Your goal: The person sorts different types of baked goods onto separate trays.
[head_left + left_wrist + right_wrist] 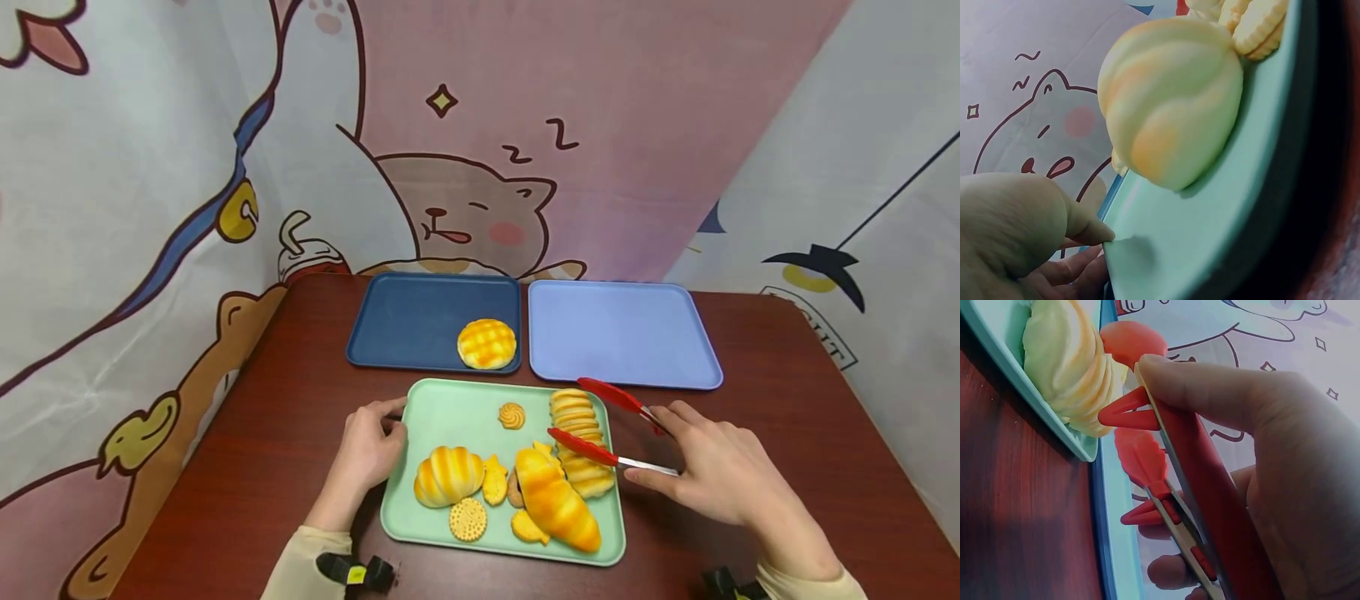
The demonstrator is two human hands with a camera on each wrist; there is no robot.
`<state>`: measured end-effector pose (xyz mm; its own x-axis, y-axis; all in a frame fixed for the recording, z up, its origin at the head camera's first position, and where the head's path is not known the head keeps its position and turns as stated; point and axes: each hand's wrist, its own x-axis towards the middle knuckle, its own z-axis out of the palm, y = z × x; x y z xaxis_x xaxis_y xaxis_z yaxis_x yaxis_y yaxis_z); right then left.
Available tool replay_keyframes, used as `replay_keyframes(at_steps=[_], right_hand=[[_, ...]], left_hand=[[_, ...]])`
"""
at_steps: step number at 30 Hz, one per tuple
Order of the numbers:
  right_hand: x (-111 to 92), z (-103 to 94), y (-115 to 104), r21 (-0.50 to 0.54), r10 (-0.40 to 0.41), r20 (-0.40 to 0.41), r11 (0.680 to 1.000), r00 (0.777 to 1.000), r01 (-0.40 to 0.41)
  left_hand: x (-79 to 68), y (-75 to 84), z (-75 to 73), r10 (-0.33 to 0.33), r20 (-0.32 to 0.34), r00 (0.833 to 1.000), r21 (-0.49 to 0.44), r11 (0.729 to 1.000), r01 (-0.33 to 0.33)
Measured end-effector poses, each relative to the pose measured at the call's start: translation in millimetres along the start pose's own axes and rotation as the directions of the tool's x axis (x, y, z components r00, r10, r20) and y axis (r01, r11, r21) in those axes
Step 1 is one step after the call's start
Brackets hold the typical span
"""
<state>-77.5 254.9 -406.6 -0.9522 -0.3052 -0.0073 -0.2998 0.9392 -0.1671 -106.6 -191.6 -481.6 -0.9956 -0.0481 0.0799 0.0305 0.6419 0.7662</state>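
Observation:
At the left rim of the mint green tray (442, 408), my left hand (371, 446) pinches the edge, thumb on top and fingers beneath, as the left wrist view shows. My right hand (716, 467) grips a pair of red-tipped tongs (581, 446) by its arms. The tongs are spread, one tip over the long ridged bread (573, 408) and the other beyond its far right side. Beside that bread lies a croissant-shaped bread (558, 504). A striped roll (450, 477) sits at the tray's left, near a round cracker (468, 520) and a yellow cookie (494, 481).
A swirl cookie (512, 416) lies toward the tray's back. Behind stand a dark blue tray (412, 321) bearing a round checked bun (487, 344), and a light blue tray (622, 333). A cartoon-printed cloth (600, 208) hangs behind the brown table (300, 400).

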Motion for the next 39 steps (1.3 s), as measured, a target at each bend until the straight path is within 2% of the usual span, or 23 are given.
replay_keyframes(at_steps=[6, 14, 21, 27, 39], right_hand=[[-1, -0.5, -5, -0.025, 0.015, 0.022, 1.000, 1.000, -0.014], [2, -0.7, -6, -0.039, 0.007, 0.114, 0.999, 0.993, -0.003], [3, 0.6, 0, -0.030, -0.067, 0.068, 0.997, 0.995, 0.069], [2, -0.2, 0, -0.015, -0.098, 0.033, 0.995, 0.995, 0.099], [5, -8.2, 5, -0.003, -0.101, -0.036, 0.995, 0.994, 0.101]], left_hand=[[-1.3, -0.3, 0.0, -0.025, 0.016, 1.000, -0.008, 1.000, 0.025], [-3.6, 0.0, -0.7, -0.014, 0.005, 1.000, -0.009, 1.000, 0.014], [-3.4, -1.4, 0.7, -0.021, 0.008, 1.000, -0.012, 1.000, 0.021], [-3.5, -1.5, 0.7, -0.019, 0.005, 1.000, -0.007, 1.000, 0.019], [-3.7, -1.9, 2.0, -0.017, 0.007, 1.000, -0.021, 1.000, 0.017]])
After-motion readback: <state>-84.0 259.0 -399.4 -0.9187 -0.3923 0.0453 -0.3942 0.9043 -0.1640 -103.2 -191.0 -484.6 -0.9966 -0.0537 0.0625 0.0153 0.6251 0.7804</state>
